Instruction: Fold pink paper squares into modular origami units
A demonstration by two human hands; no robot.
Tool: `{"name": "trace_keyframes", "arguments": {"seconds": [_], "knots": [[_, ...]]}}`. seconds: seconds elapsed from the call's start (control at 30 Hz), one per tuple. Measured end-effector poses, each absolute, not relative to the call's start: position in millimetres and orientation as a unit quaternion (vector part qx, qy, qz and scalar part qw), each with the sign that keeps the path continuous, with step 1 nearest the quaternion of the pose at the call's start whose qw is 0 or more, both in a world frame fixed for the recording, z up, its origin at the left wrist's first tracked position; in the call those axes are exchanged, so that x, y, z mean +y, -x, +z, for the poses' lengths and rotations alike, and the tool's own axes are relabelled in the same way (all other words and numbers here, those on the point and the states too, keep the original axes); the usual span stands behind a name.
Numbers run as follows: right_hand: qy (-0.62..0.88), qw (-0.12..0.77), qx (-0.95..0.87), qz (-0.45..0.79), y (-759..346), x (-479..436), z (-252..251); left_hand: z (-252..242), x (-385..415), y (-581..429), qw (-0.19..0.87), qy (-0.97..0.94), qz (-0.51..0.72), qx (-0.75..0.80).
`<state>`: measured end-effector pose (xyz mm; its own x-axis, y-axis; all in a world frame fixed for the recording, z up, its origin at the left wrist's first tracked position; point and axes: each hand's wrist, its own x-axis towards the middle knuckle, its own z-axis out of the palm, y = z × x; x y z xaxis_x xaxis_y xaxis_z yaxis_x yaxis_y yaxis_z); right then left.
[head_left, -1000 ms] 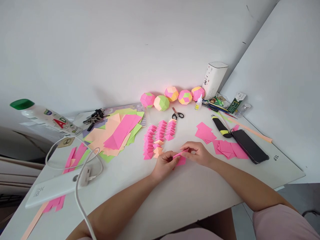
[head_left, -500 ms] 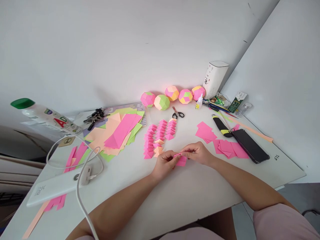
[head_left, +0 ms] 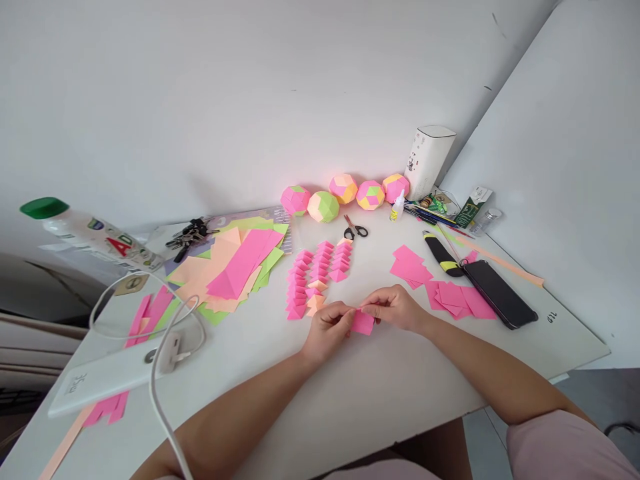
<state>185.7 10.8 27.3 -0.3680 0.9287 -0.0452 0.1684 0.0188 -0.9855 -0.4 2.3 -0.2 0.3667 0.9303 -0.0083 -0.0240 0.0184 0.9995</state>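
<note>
A small pink paper piece (head_left: 362, 323) is held in front of the scissors (head_left: 355, 230), toward the near table edge, low over the white table (head_left: 350, 400). It is pinched at its left edge between thumb and fingertips of the left hand (head_left: 327, 330) and at its upper right edge between thumb and forefinger of the right hand (head_left: 395, 308); the remaining fingers are curled in, not spread. As completed work, three rows of folded pink and peach units (head_left: 317, 273) are laid out just in front of the scissors, and five assembled paper balls (head_left: 343, 189) are lined up behind the scissors against the wall. As remaining work, flat pink squares (head_left: 453, 295) are left unfolded to the right of the scissors, and a fanned stack of coloured sheets (head_left: 235, 263) is left uncut to the left of them. The piece in hand is judged to be mid-fold, not yet matching the finished units. Compared with the earliest frame, the flap that was raised as a slanted edge between the hands is now pressed down, so that the piece is seen as a flat square; the hands are drawn slightly closer together, and all other items are unchanged in position.
</note>
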Motion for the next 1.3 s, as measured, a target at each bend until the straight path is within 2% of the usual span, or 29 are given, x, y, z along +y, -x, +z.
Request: {"name": "trace_keyframes", "arguments": {"seconds": [0.2, 0.33, 0.77, 1.1, 1.3], "knots": [[0.443, 0.36, -0.591, 0.57, -187.3, 12.8, 26.2, -1.2, 2.7, 1.7, 0.6, -0.539, 0.438, 0.397], [0.447, 0.351, -0.602, 0.561, -185.2, 10.6, 25.6, 0.4, 2.3, 0.0, 0.63, -0.534, 0.414, 0.382], [0.458, 0.299, -0.644, 0.534, -179.6, 3.3, 29.1, 2.3, 1.4, -1.0, 0.583, -0.588, 0.404, 0.389], [0.471, 0.311, -0.653, 0.504, -187.8, 11.6, 28.2, 6.0, 3.3, 0.2, 0.594, -0.575, 0.404, 0.391], [0.475, 0.374, -0.601, 0.523, -197.2, 21.7, 28.3, -1.0, 6.3, 0.9, 0.62, -0.528, 0.423, 0.398]]}}
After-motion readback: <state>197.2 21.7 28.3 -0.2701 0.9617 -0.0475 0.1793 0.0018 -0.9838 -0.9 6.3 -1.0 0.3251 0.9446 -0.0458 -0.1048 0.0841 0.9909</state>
